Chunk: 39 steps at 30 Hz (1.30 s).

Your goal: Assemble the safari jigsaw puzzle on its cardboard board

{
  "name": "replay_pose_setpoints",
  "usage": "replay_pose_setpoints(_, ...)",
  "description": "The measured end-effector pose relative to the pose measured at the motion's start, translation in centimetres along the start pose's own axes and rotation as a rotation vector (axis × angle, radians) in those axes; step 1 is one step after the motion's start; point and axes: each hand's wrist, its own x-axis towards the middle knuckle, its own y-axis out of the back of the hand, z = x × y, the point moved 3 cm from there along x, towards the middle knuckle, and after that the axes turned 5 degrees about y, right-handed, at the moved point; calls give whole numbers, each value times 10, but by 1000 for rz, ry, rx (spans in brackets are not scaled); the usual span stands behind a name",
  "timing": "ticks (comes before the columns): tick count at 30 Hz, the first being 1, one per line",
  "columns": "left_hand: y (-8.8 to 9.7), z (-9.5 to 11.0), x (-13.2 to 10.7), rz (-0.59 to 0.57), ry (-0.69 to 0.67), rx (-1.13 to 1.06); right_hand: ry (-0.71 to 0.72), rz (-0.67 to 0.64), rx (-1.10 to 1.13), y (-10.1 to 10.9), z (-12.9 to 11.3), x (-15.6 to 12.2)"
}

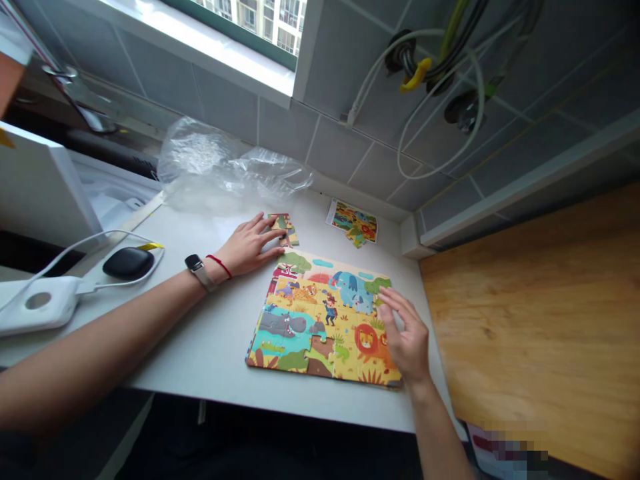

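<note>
Left hand (249,246) has fingers spread over loose jigsaw pieces (292,238) mid-frame, right hand (409,335) open by the animal puzzle (320,293); I'd check shapes first (then press flat).

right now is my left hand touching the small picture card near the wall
Apart: the head view shows a bare strip of white tabletop between the left hand and the small picture card.

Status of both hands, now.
Left hand: open, spread over loose pieces.
Right hand: open, at the right edge of the puzzle; contact cannot be told.
</note>
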Motion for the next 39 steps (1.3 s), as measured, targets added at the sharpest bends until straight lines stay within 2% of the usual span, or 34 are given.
replay_pose_setpoints(3, 3, 3, 0, 27, 25, -11, -58, 92, 114, 1, 17, 39)
replay_pose_setpoints(6, 7, 1, 2, 75, 47, 22, -143, 182, 225, -7, 42, 63)
replay_pose_setpoints(9, 12, -9, 4, 113, 50, 18, -290, 265, 343, -19, 68, 68)
replay_pose_setpoints(12, 16, -22, 7, 120, 18, -25, -366, 274, 374, -27, 84, 60)
replay_pose_setpoints(17, 18, -36, 9, 39, 77, -14, -395, 234, 396, -29, 86, 55)
replay_pose_setpoints(24, 23, -29, 13, 86, 59, 39, -380, 169, 419, -28, 82, 59)
replay_pose_setpoints(31, 17, -25, 14, 13, 5, 91, -364, 134, 487, -29, 83, 60)
replay_pose_setpoints(35, 20, -24, 25, 28, 10, 71, -353, 115, 508, -30, 85, 60)
replay_pose_setpoints(39, 30, -24, 43, -82, 40, 192, -335, 122, 528, -30, 87, 60)
